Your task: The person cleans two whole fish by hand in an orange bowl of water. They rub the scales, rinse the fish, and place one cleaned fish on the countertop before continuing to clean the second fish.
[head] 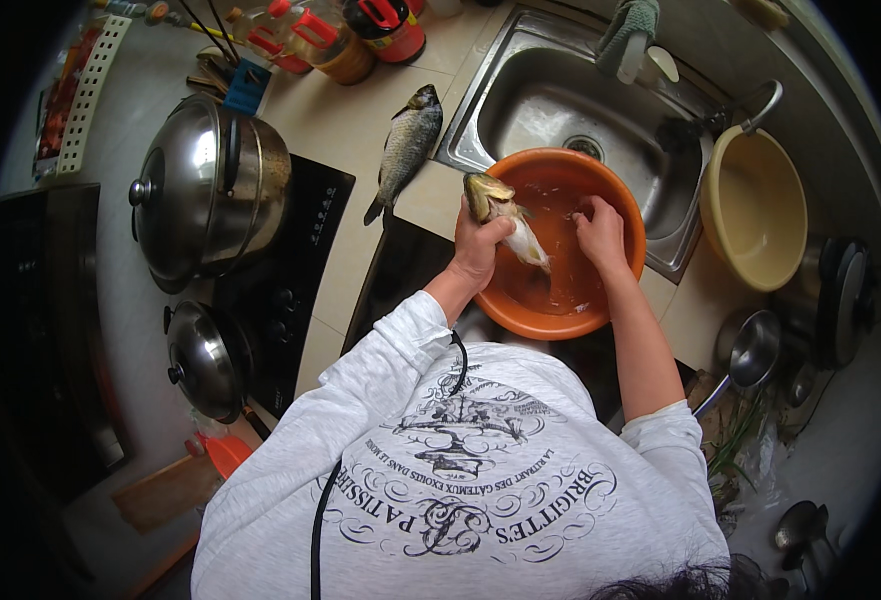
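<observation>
An orange plastic basin with water in it stands at the near edge of a steel sink. My left hand grips a fish belly up over the basin's left side, its yellowish head towards the top left. My right hand is over the right part of the basin, fingers bent; whether something small is between the fingertips cannot be told. Another whole, scaly fish lies on the tiled counter to the left of the sink.
Behind the basin is the steel sink. A yellow basin leans at the right, near a ladle. At left, a large lidded steel pot and a lidded wok occupy a black cooktop. Oil jugs stand behind.
</observation>
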The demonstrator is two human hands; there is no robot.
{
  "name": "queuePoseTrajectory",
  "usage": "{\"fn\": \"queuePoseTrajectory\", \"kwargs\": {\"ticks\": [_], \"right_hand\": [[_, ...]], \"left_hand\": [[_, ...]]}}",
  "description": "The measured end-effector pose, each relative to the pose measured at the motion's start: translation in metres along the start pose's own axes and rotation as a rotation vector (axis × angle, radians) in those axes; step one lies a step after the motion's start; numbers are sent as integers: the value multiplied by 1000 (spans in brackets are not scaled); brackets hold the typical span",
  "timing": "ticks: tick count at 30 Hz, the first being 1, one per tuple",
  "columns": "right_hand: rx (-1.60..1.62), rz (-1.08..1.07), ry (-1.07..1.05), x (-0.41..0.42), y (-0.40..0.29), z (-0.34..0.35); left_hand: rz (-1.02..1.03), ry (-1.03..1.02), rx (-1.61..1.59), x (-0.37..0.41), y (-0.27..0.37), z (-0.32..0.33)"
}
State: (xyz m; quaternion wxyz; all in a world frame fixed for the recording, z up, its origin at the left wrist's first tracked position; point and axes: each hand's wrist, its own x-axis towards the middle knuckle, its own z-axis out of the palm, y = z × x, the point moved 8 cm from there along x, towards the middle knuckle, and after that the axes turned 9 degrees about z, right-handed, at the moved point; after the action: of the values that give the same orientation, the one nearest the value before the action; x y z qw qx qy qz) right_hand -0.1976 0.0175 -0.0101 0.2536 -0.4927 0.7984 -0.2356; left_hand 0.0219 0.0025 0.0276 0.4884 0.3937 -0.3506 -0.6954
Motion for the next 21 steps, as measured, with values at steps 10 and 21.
{"fn": "queuePoseTrajectory", "kwargs": {"ticks": [10,21], "right_hand": [[1070,289,-1038,-40,-100,-7],[727,103,-926,-34,-98,-5]], "left_hand": [[75,24,84,-3,1,7],[22,-4,80,-5,-1,11]]}}
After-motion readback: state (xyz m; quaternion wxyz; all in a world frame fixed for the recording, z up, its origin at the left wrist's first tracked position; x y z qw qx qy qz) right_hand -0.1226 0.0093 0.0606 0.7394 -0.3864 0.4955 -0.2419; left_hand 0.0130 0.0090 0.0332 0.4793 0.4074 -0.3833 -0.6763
